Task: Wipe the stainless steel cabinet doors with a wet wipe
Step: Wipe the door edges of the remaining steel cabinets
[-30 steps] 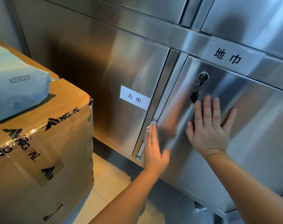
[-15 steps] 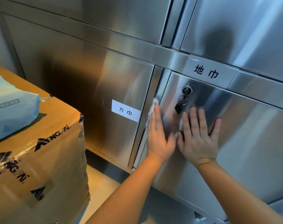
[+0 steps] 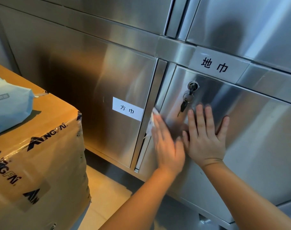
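The lower right stainless steel cabinet door [image 3: 257,138] carries a lock with keys [image 3: 188,97] hanging from it. My left hand [image 3: 166,143], blurred with motion, presses a white wet wipe [image 3: 152,120] flat against this door's left edge with straight fingers. Only the wipe's edge shows beyond the fingertips. My right hand [image 3: 206,136] lies flat on the same door just right of the left hand, fingers spread, below the keys. The lower left door [image 3: 91,90] bears a small white label [image 3: 127,109].
A taped cardboard box [image 3: 37,155] stands close on the left, with a light blue wipe pack [image 3: 8,105] on top. A larger label [image 3: 214,64] sits on the frame above the right door. Pale floor [image 3: 105,196] shows between the box and the cabinet.
My left hand slid up the right door's left edge with the wipe, then slightly down again, now blurred. My right hand moved left, closer to the left hand.
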`<action>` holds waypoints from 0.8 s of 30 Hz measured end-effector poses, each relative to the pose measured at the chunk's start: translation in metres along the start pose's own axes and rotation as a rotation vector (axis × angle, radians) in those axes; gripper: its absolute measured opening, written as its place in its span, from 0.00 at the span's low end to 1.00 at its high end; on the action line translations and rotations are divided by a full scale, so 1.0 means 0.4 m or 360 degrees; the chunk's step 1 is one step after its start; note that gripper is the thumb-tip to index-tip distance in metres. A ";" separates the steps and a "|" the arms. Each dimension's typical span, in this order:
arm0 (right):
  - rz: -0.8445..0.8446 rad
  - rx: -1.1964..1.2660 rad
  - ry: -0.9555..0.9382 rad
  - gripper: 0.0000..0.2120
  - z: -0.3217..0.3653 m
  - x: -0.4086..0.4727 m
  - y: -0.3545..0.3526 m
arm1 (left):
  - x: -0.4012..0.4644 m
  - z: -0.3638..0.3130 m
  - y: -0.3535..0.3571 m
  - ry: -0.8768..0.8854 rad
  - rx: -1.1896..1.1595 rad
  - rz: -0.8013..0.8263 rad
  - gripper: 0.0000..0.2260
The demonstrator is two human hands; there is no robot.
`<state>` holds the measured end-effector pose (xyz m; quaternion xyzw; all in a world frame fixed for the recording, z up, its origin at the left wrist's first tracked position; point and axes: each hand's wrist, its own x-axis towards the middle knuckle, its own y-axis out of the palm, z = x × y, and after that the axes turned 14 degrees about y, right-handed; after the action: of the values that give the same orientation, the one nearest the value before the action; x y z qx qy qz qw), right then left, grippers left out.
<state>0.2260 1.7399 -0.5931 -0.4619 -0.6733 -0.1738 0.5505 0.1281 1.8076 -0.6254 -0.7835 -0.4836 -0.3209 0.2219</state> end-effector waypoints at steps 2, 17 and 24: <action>-0.0006 0.0010 0.0020 0.30 -0.001 -0.001 0.001 | 0.088 -0.057 0.001 0.0190 -0.0050 -0.0055 0.35; 0.0012 -0.0043 0.0031 0.31 0.001 0.000 -0.005 | -0.133 0.164 -0.033 -0.0260 0.0216 0.0334 0.42; -0.0009 -0.0062 0.0043 0.32 0.003 -0.002 -0.005 | -0.249 0.235 -0.057 -0.0728 0.0216 0.0544 0.44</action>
<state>0.2235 1.7395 -0.5936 -0.4684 -0.6636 -0.1946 0.5499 0.1021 1.8180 -0.7616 -0.8890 -0.4025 -0.0610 0.2098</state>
